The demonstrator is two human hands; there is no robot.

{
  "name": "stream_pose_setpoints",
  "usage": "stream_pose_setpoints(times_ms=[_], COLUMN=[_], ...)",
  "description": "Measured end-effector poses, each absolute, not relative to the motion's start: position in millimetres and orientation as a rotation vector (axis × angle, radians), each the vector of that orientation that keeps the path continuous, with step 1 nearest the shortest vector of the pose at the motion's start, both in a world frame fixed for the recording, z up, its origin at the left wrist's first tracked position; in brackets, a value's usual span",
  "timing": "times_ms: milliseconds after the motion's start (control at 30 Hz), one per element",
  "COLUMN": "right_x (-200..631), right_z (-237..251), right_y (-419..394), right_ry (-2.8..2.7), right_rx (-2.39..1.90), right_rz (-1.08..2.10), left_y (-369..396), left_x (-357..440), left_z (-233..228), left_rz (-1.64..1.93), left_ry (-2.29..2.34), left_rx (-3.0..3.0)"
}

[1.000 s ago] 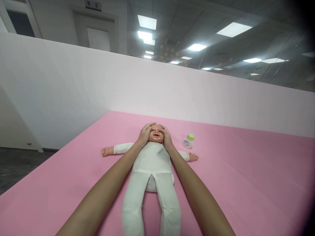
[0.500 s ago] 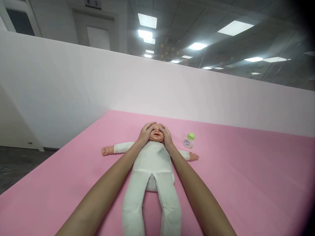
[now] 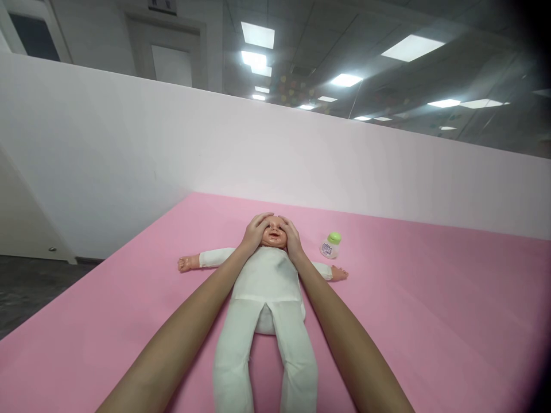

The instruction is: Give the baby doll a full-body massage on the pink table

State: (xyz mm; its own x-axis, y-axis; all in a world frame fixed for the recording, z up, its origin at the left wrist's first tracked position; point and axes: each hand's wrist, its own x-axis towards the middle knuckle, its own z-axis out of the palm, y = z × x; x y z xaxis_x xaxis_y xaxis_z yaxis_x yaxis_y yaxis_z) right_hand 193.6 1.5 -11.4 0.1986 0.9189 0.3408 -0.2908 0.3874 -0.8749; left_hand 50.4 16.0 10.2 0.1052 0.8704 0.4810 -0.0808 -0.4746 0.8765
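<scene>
Barely moved since half a second back: both hands still cupped on the doll's head, maybe a hair tighter than a second ago, when more of the face showed. Left hand [image 3: 255, 230] curled over the head's left side, fingers spread across the forehead. Right hand [image 3: 291, 237] wrapped round the other side, fingers up by the brow. So, both closed loosely on the doll's head [image 3: 272, 235], face peeking out between them. Doll [image 3: 267, 287] flat on its back in the middle of the pink table [image 3: 430, 321], white suit, arms stretched out sideways, legs pointing back toward the camera. Small bottle [image 3: 329, 245] with a green cap standing just right of the head, near the doll's outstretched hand, not touching. White partition [image 3: 129, 149] along the table's far and left edges.
</scene>
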Motion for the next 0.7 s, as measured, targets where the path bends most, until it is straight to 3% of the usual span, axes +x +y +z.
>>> stream_pose_setpoints(times_ms=[700], right_x=[195.4], right_z=[-13.1], right_y=[2.0], right_ry=[-1.047], right_rx=[-0.758], right_rz=[0.962], left_y=[13.2], left_x=[50.2], left_z=[12.9], left_rz=[1.487], left_ry=[0.784], left_rx=[1.568])
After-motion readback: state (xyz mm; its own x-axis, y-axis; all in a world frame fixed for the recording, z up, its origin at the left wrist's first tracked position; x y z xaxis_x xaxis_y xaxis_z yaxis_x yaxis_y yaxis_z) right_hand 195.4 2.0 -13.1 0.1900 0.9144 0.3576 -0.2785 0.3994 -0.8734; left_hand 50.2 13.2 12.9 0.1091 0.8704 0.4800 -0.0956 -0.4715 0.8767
